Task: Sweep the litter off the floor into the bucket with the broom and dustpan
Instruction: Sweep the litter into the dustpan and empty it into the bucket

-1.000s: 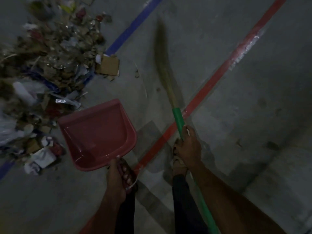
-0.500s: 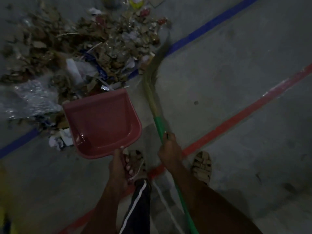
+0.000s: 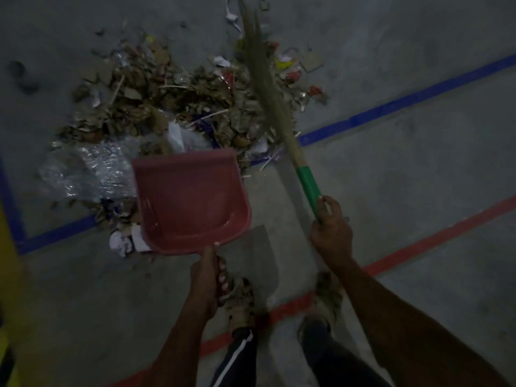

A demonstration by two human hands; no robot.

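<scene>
A red dustpan [image 3: 190, 199] hangs just above the grey floor, its mouth at the near edge of the litter pile [image 3: 167, 107]. My left hand [image 3: 208, 277] grips its handle from behind. The pile holds dry leaves, cardboard scraps, paper and clear plastic wrap [image 3: 89, 169]. A grass broom [image 3: 268, 88] with a green handle [image 3: 308, 185] slants over the pile's right side, its bristles reaching the top of the view. My right hand [image 3: 331, 233] grips the green handle. No bucket is in view.
A blue floor line [image 3: 405, 101] runs under the pile and a red floor line [image 3: 435, 241] crosses near my sandalled feet [image 3: 240, 305]. Something yellow [image 3: 7, 275] stands at the left edge. Bare concrete lies to the right.
I have stepped closer and the view has swung: the pile now lies straight ahead. The dustpan has reached the pile's near edge, and the broom has moved onto its right side.
</scene>
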